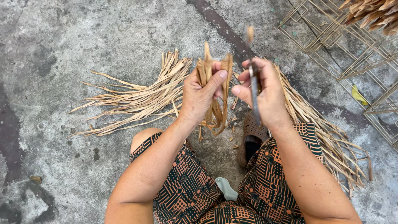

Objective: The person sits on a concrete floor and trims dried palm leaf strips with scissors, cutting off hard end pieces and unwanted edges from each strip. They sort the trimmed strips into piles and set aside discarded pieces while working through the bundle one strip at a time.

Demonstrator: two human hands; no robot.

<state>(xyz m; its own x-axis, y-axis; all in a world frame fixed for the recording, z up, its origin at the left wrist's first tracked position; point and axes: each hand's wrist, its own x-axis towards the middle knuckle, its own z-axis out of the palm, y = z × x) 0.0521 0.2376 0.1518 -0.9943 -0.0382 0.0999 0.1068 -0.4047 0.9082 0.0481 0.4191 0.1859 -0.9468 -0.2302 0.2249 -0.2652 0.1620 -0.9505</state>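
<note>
Left hand (200, 96) fingers clamp folded dried leaf strips (214, 83): light, brittle, best gripped mid-bundle; right hand (263, 93) fingers closed on knife (253, 85)

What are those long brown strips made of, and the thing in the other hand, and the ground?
The strips in the left hand look like dried plant leaves: tan, matte, curled and frayed. The knife in the right hand seems to have a dull grey metal blade and a pale, maybe wooden handle. The ground looks like rough, stained concrete.
</note>
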